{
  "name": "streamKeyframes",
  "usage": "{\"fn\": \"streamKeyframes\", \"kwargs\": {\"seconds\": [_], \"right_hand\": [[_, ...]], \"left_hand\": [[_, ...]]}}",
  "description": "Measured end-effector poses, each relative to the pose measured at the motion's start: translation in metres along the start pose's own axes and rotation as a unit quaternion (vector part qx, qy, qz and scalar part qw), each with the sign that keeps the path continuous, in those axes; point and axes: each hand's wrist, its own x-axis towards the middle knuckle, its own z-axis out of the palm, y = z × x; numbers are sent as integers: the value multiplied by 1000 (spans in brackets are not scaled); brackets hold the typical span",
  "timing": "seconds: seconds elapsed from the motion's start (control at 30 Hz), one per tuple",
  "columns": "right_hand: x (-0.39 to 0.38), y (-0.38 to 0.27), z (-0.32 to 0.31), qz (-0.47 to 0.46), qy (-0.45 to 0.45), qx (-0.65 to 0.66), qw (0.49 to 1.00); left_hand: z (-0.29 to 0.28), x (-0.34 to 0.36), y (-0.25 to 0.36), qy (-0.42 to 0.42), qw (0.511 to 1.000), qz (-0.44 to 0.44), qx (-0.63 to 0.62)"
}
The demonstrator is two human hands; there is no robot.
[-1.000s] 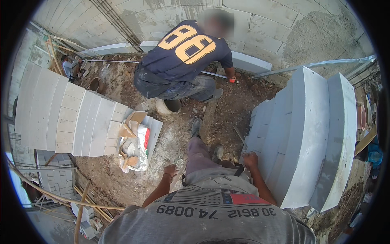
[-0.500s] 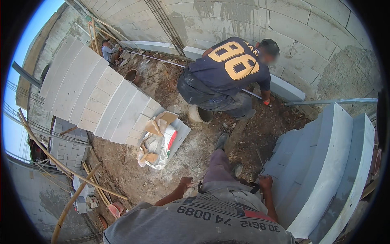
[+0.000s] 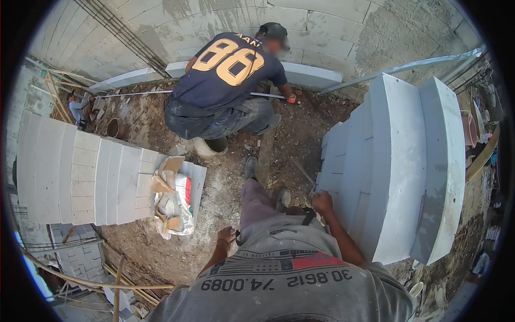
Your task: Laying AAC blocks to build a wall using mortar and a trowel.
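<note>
My right hand point(image 3: 322, 203) is closed around the end of a thin metal rod-like tool point(image 3: 304, 172), which points away over the dirt beside the block stack on the right. Its exact kind I cannot make out. My left hand point(image 3: 227, 234) hangs beside my thigh, fingers loosely bent, with nothing visible in it. Ahead, a co-worker point(image 3: 225, 72) in a dark shirt squats by the wall, holding a red tape measure point(image 3: 291, 99). Its pale tape point(image 3: 131, 93) stretches left along the wall's base toward a second person point(image 3: 79, 109) crouching far off.
Large pale blocks are stacked at right point(image 3: 394, 172) and left point(image 3: 80, 172). A torn cement bag point(image 3: 174, 206) lies against the left stack. A bucket point(image 3: 210, 146) stands behind the co-worker. A metal bar point(image 3: 402, 68) slants against the wall; bamboo poles point(image 3: 96, 282) lie lower left.
My view has turned to the right, so the scene sits farther left. The right hand keeps the rod-like tool beside the block stack. The co-worker still squats with the tape measure.
</note>
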Motion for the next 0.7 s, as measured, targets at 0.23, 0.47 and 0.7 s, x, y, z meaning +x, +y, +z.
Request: {"fn": "streamKeyframes", "kwargs": {"seconds": [0.23,0.47,0.7], "right_hand": [[-8,-1,-3,13,25,-3,1000],[-18,-20,-17,40,-1,27,999],[-13,-9,-11,37,-10,-4,999]], "left_hand": [[2,-2,12,14,1000,-8,-16],[8,1,21,39,993,83,80],[12,-9,32,42,998,56,-7]]}}
